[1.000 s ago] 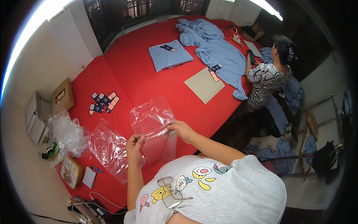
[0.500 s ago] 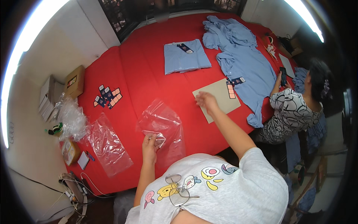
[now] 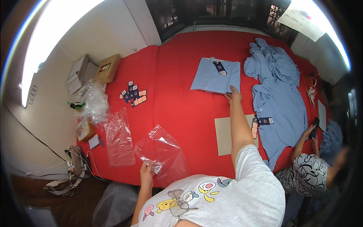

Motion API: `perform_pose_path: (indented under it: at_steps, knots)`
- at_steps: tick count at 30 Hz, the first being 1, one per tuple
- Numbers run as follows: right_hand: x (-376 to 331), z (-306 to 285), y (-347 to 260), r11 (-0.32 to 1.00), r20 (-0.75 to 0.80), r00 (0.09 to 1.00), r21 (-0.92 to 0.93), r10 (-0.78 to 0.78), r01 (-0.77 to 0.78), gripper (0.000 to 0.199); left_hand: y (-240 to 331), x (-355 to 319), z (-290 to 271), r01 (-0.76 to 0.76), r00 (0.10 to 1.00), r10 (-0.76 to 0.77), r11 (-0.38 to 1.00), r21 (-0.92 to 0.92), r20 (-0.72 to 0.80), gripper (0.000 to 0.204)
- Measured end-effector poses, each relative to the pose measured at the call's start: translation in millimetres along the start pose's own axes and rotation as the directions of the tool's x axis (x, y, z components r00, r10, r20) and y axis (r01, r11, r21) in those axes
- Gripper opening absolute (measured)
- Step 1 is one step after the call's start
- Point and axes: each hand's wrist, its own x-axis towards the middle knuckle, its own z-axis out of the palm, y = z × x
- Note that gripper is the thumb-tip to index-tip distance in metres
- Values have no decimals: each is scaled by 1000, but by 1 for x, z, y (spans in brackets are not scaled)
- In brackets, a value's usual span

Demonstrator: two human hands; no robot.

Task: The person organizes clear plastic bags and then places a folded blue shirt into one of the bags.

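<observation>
My left hand [image 3: 147,170] pinches the edge of a clear plastic bag [image 3: 170,153], which spreads over the near edge of the red-covered table. With my right arm stretched forward, my right hand [image 3: 234,95] grips the near right corner of a folded light blue shirt [image 3: 208,78], thumb on top and fingers at its underside. The shirt looks glossy, as if wrapped in clear plastic, and a dark hang tag [image 3: 219,68] lies on it. Beneath my right forearm is a flat beige board [image 3: 224,136]. Another clear bag [image 3: 119,142] lies flat left of the held one.
Unfolded light blue shirts [image 3: 281,108] cover the right side, with dark tags [image 3: 266,120] on one. Dark and peach tags [image 3: 133,94] lie left, near crumpled plastic [image 3: 95,104] and a cardboard box [image 3: 107,69]. At right, a person [image 3: 312,170] holds a phone [image 3: 314,128].
My right hand has moved from above the beige board forward to the folded shirt and taken its corner. My left hand still holds the bag. The whole view has shifted.
</observation>
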Motion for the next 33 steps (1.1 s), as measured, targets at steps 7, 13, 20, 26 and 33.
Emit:
perform_pose_path:
  at_steps: [7, 13, 20, 26, 33]
  knots:
    - [-105, -6, 63, 975, 109, 993, -208, -54, 76, 46, 3, 13, -4, -27, 999, 25, 997, 75, 24, 16]
    - [-243, -52, 113, 930, 193, 977, -367, 94, -17, 47, 41, 41, -47, -210, 978, 208, 970, 119, 35, 15]
    - [-400, -113, 165, 791, 176, 912, -575, 371, -211, 46, 111, 79, -152, -430, 902, 431, 899, 81, 12, 8]
    - [-508, -161, 225, 719, 93, 860, -598, 502, -355, 42, 131, 86, -247, -616, 783, 618, 754, 227, 69, 5]
    - [-554, -208, 237, 713, 90, 975, -696, 203, -84, 42, 137, 77, -266, -475, 879, 454, 864, 168, 146, 7]
